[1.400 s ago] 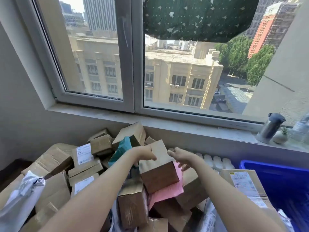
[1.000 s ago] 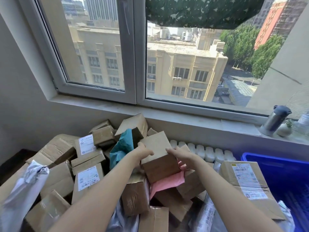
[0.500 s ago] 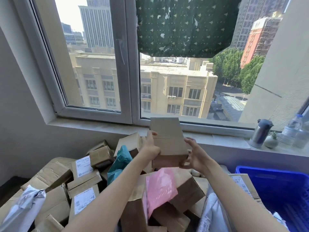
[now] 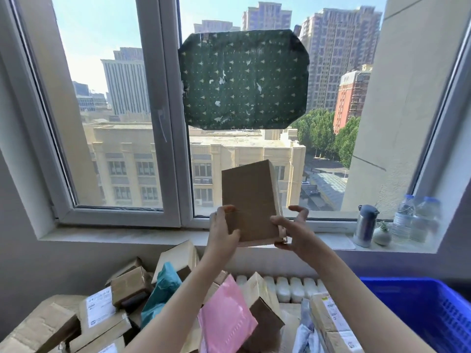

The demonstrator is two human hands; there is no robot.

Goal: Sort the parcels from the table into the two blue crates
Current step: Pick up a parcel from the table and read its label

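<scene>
A plain brown cardboard box point(image 4: 251, 200) is held upright in front of the window, well above the pile. My left hand point(image 4: 222, 233) grips its lower left corner, thumb on the front face. My right hand point(image 4: 293, 231) holds its lower right edge with the thumb on the face and the fingers spread behind. Below lies the heap of parcels: brown boxes with white labels point(image 4: 99, 310), a teal bag point(image 4: 163, 286) and a pink mailer point(image 4: 225, 319). One blue crate point(image 4: 420, 314) shows at the lower right; the other crate is out of view.
A window sill runs behind the pile, carrying a steel flask point(image 4: 365, 225), a small round pot point(image 4: 381, 234) and water bottles point(image 4: 413, 220) at its right end. A dark green patterned sheet point(image 4: 243, 80) covers part of the glass. A labelled box point(image 4: 331, 324) leans beside the crate.
Both hands took the brown box off the pile and raised it to window height, turning it upright. The pink mailer that lay under it stays on the heap.
</scene>
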